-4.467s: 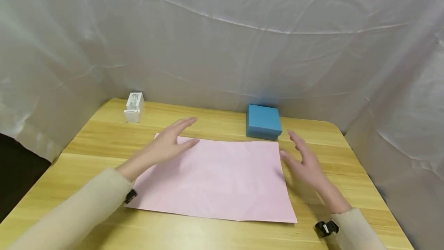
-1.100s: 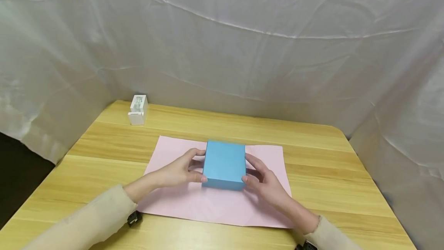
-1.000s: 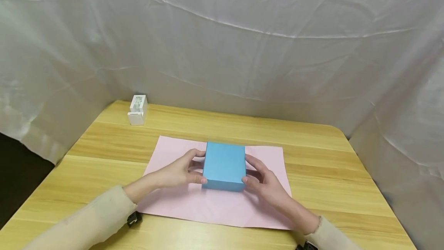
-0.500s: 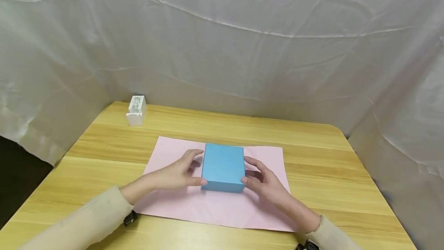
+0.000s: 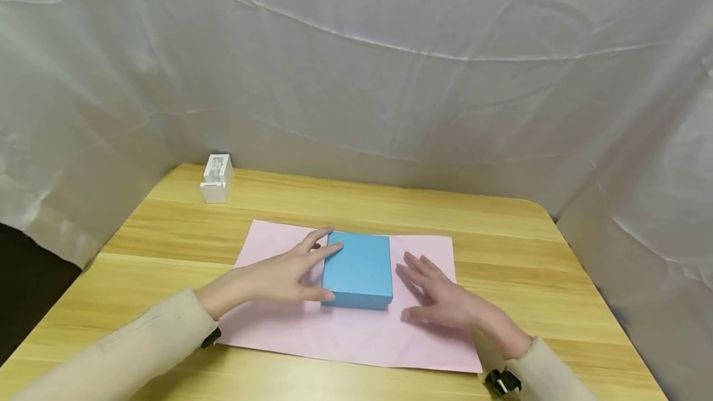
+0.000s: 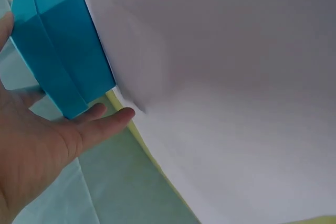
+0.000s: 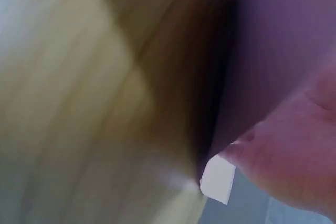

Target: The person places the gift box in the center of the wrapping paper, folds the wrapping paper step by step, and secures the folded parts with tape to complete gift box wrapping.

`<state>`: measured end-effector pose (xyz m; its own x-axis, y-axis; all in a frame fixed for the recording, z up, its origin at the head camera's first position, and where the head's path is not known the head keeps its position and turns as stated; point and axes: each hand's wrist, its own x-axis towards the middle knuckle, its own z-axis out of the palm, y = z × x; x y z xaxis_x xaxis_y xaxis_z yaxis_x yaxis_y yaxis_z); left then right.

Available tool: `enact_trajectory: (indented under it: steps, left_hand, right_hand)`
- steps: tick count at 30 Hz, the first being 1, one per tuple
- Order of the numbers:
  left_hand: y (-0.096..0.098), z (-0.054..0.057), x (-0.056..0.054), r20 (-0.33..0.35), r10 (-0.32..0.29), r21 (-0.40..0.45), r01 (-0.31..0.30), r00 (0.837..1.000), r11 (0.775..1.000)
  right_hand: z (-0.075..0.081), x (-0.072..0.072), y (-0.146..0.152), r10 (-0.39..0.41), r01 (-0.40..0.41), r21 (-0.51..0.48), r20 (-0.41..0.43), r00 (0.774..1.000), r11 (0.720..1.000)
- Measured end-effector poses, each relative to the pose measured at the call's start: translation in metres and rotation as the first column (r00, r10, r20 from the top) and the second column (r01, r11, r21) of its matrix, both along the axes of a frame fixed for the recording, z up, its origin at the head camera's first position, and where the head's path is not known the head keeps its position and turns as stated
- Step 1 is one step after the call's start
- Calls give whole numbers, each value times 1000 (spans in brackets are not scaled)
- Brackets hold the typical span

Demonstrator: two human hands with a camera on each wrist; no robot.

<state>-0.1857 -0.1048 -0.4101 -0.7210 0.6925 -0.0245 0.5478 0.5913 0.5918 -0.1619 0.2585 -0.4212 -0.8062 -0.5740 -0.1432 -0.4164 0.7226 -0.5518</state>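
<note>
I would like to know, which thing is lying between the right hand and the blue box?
Only a narrow strip of the pink paper lies between the right hand and the blue box; the head view shows this.

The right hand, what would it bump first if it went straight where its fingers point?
Probably the blue box: the right hand points toward the box's right side. The hand's height is hard to judge, so it might pass over.

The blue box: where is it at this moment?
In the head view, the blue box lies on the pink sheet, toward its far edge, with the left hand at its left side and the right hand apart on its right.
</note>
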Motion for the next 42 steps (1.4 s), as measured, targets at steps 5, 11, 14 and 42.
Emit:
enact_trajectory:
  steps: [5, 11, 14, 42]
  left_hand:
    - [-1, -1, -1, 19, -7, 20, 7, 1000, 1000]
    - [0, -2, 0, 18, 3, 25, -4, 1000, 1000]
    - [0, -2, 0, 15, 12, 20, -13, 1000, 1000]
    - [2, 0, -6, 42, 11, 11, -11, 999, 1000]
  right_hand:
    - [-4, -5, 9, 76, -77, 61, 18, 997, 995]
    - [-8, -11, 12, 87, -88, 66, 11, 996, 994]
    - [-10, -13, 12, 86, -87, 55, 21, 996, 995]
    - [3, -14, 64, -464, 504, -235, 208, 861, 831]
